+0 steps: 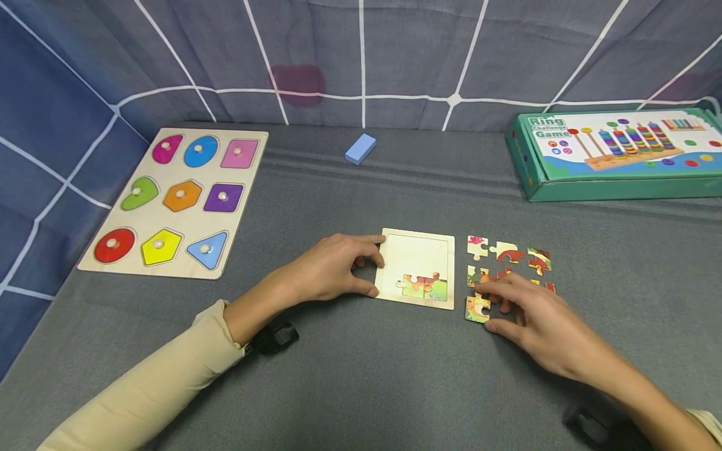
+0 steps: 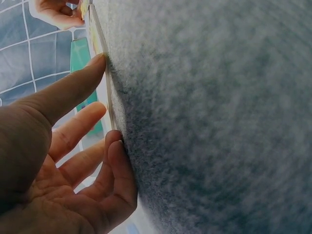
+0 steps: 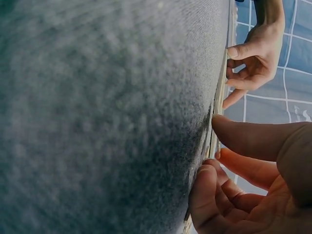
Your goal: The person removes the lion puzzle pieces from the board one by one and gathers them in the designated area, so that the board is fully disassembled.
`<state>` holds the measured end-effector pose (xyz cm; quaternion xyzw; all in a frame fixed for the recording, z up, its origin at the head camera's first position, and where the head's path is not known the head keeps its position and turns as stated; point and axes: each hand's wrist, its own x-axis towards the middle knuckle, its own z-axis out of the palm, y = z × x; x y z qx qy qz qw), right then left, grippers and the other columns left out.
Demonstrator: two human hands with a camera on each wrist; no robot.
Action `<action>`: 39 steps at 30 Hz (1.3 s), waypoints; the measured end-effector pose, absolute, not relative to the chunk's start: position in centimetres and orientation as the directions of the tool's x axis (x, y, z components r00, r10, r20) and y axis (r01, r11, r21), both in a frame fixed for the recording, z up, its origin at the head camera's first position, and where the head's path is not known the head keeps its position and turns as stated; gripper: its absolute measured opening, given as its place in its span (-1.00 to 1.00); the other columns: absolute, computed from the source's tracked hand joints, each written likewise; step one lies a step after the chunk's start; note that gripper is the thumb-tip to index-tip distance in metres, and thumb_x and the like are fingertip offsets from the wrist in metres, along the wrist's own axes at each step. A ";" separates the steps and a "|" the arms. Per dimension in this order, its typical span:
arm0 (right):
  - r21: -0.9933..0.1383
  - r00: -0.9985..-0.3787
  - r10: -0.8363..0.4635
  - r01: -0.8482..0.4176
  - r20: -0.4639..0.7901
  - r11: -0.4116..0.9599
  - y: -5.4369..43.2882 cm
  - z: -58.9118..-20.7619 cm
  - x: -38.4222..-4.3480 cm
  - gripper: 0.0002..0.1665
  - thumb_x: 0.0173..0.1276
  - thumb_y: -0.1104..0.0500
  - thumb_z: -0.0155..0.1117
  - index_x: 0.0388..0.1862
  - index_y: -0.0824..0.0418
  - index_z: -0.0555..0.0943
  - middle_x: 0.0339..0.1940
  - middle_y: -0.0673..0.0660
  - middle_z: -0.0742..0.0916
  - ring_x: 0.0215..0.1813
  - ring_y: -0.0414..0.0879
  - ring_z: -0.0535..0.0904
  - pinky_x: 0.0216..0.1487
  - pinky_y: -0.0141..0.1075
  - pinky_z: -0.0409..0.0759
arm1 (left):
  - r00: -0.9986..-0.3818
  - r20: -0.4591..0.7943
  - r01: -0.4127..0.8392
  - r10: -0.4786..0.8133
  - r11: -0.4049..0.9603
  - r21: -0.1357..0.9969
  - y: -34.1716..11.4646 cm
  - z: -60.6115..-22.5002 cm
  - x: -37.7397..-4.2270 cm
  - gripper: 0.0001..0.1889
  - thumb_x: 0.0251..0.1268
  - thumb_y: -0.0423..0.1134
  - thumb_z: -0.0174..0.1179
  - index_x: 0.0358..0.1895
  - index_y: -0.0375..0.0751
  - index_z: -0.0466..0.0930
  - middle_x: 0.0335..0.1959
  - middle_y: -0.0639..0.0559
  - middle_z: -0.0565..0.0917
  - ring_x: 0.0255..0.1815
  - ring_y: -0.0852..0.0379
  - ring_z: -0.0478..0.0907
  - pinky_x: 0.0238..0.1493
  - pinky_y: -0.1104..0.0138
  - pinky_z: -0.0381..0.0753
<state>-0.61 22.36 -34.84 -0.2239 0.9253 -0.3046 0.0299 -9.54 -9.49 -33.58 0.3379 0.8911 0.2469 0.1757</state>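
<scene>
Grey table point(image 1: 361, 388): as it spreads wide, it bears the wooden tray point(image 1: 408, 254) near its middle.
Left hand point(image 1: 336, 266): thumb and fingers apart, touching the tray's left edge.
Right hand point(image 1: 536, 322): thumb and forefinger clamped on one puzzle piece point(image 1: 476, 308), right of the tray.
Loose pieces point(image 1: 507, 252): in rows there too.
Joined pieces point(image 1: 423, 287): in the tray's lower right.
</scene>
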 end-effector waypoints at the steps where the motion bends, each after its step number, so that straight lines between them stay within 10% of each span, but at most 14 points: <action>1: -0.570 -0.898 -0.433 -0.396 0.078 0.720 22.4 -34.9 -0.6 -0.44 0.08 0.31 0.56 0.11 0.16 0.65 -0.30 -0.17 0.48 -0.34 -0.33 0.37 -0.39 -0.41 0.35 | -0.710 -0.147 0.515 0.689 0.650 0.559 -9.5 -33.6 -9.5 -0.62 0.02 -0.15 0.54 -0.05 -0.11 0.70 0.41 -0.08 0.41 -0.19 0.16 0.53 -0.11 0.24 0.50; 39: -0.457 -0.908 -0.419 -0.375 0.006 0.806 22.1 -34.6 -0.5 -0.31 0.09 0.29 0.54 0.24 0.11 0.57 -0.20 -0.15 0.51 -0.21 -0.29 0.41 -0.27 -0.20 0.39 | -0.709 -0.129 0.519 0.693 0.637 0.570 -9.5 -33.8 -9.6 -0.61 0.01 -0.16 0.54 -0.06 -0.13 0.70 0.41 -0.11 0.40 -0.15 0.14 0.55 -0.08 0.23 0.52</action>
